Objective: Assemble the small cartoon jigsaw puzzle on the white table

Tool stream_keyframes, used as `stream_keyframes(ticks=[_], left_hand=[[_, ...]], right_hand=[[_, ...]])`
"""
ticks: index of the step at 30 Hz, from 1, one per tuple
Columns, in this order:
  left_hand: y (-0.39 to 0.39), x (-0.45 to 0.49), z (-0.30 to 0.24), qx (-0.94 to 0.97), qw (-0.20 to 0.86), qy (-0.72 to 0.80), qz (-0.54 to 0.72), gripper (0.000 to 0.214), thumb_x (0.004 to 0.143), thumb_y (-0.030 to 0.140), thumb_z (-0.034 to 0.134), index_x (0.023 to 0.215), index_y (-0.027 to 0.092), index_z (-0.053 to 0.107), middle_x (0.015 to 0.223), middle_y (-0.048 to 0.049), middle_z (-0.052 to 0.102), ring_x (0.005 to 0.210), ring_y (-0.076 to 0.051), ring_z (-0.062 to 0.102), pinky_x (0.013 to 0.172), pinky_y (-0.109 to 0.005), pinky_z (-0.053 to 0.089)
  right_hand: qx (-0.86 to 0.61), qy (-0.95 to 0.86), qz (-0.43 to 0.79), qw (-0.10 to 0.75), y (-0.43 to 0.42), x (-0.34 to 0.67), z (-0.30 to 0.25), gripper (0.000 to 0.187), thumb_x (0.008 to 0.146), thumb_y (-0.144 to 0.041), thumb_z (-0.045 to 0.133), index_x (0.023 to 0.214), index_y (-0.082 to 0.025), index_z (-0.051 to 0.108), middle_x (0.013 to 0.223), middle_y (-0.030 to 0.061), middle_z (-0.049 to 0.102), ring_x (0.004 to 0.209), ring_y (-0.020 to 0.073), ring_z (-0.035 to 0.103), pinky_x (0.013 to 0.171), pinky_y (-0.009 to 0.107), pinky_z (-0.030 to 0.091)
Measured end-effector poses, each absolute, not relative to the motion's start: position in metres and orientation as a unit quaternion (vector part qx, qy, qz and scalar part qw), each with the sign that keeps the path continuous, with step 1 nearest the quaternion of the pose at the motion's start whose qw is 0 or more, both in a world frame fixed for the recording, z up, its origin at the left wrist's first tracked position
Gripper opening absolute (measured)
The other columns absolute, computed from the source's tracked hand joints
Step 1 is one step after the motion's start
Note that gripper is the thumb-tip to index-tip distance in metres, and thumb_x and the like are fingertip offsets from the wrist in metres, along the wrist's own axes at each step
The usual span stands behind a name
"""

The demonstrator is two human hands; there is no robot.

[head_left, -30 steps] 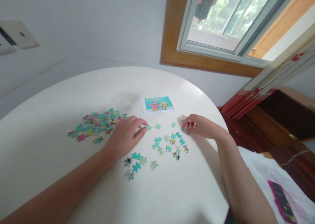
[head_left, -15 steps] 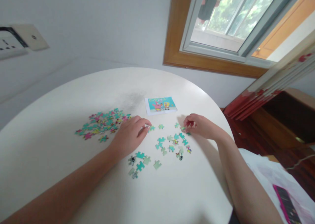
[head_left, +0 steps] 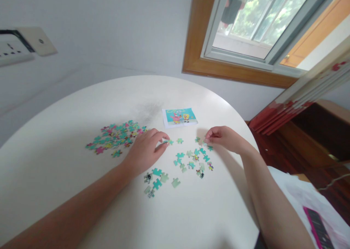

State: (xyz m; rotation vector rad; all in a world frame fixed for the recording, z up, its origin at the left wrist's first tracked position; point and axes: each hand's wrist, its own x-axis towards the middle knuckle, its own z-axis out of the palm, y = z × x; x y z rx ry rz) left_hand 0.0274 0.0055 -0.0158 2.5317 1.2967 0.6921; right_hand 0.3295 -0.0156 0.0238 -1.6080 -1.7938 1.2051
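My left hand (head_left: 149, 145) rests over the right end of a heap of jigsaw puzzle pieces (head_left: 120, 136). Its thumb and forefinger are apart, close to a green piece (head_left: 170, 142) on the table. A lone pale-green piece (head_left: 179, 141) lies farther right. My right hand (head_left: 220, 137) has its fingertips pinched on a small puzzle piece (head_left: 205, 142), mostly hidden by the fingers, beside another green piece (head_left: 197, 139). Between and below my hands lie several loose teal, pale-green and patterned pieces (head_left: 191, 165), and a second group (head_left: 157, 183) sits nearer to me.
A picture card (head_left: 180, 118) with cartoon figures lies beyond the pieces on the round white table (head_left: 109, 95). Behind are a wall and a wood-framed window (head_left: 188, 55). At the lower right, a pink-edged phone (head_left: 318, 227) lies on a white cloth.
My left thumb and forefinger have parted slightly. The right fingertips have shifted a little at the small piece they pinch. The view has moved slightly.
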Motion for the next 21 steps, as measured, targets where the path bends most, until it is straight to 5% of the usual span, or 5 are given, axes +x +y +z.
stream_keyframes(ticks=[21], left_hand=[[0.0062,0.0269,-0.0166,0.861,0.101,0.441,0.231,0.017,0.09,0.03,0.051,0.099,0.022,0.064,0.092,-0.0036,0.062,0.078,-0.019,0.058,0.08,-0.034,0.041]], right_hand=[[-0.57,-0.603,0.486,0.274,-0.0182,0.3266,0.0311,0.016,0.072,-0.033,0.068,0.076,-0.018,0.063,0.075,0.0011,0.068,0.075,0.0145,0.062,0.075,0.028,0.047]])
